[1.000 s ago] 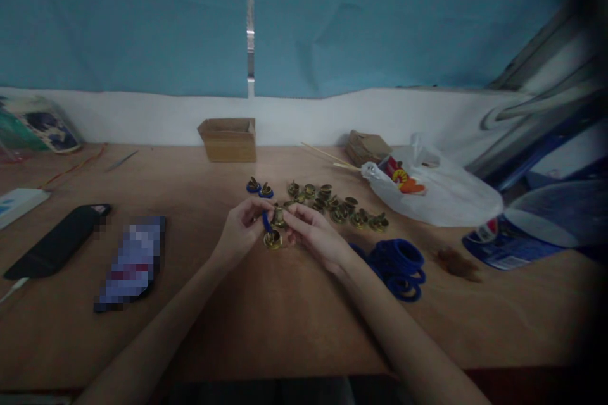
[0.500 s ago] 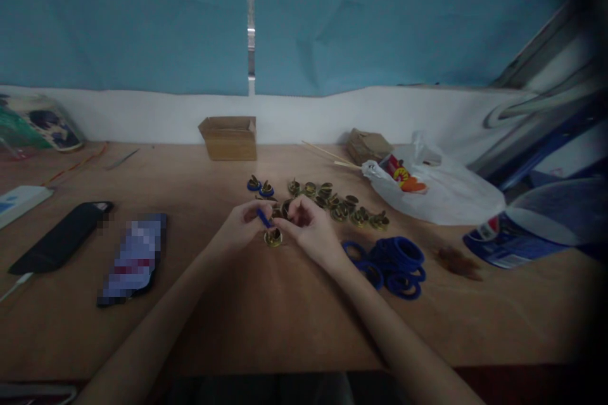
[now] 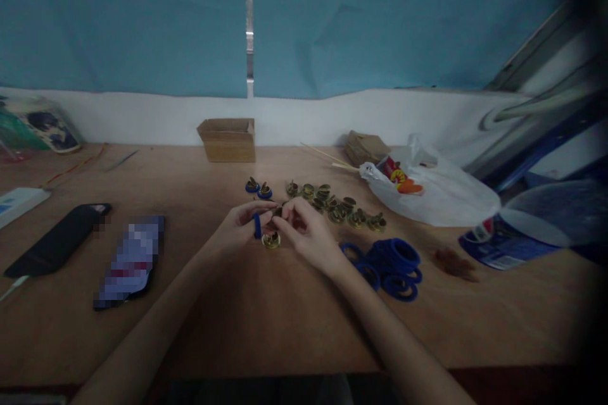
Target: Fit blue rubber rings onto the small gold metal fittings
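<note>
My left hand (image 3: 241,223) is closed, with a blue ring (image 3: 257,226) upright at its fingers. Close against it, my right hand (image 3: 308,228) pinches a small, dark brass-coloured metal piece (image 3: 279,211), mostly covered by fingers. Just below the hands sits a round brass-coloured fitting (image 3: 271,240) with a pale rim. Beyond them stand two brass pieces with blue rings (image 3: 265,191) around their bases. Several bare brass-coloured pieces (image 3: 337,213) with upright tabs spread behind my right hand. A pile of blue rings (image 3: 396,256) lies right of my right wrist.
An open cardboard box (image 3: 230,142) stands near the wall. To the right are a white plastic bag (image 3: 446,196), a blue tub (image 3: 508,240) lying on its side and a brown stain (image 3: 455,264). At left lie a phone (image 3: 130,262) and a black device (image 3: 57,240) with a cable.
The blue ring has shifted left and turned more upright at my left fingers. My fingertips have come together around the dark metal piece. The view has shifted slightly.
</note>
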Motion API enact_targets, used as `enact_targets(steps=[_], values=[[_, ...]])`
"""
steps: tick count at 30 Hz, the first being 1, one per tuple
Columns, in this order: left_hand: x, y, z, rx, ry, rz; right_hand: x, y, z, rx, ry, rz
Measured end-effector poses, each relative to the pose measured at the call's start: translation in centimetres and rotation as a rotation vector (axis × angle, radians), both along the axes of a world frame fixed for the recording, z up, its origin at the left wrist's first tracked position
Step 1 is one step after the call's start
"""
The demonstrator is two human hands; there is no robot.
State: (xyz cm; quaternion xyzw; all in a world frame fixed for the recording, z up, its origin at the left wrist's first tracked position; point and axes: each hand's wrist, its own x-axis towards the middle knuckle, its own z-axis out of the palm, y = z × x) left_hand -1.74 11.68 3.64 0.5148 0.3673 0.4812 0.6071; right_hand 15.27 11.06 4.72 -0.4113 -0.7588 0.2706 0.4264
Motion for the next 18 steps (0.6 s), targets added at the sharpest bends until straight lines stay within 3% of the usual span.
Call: enact_targets(steps=[4,11,18], values=[[0.27,-0.12,-0.21,-0.008,0.012,0.024,0.21,-0.08,0.05,-0.021,-0.043,-0.047],[0.62,-0.19,-0.35,0.154,0.120,0.041,-0.10,-0.28,-0.53,-0.095,-0.039,-0.006],[0.51,0.06,-0.53,0.147,0.129,0.089,-0.44,-0.39,-0.30,-0.080,-0.093,-0.005]])
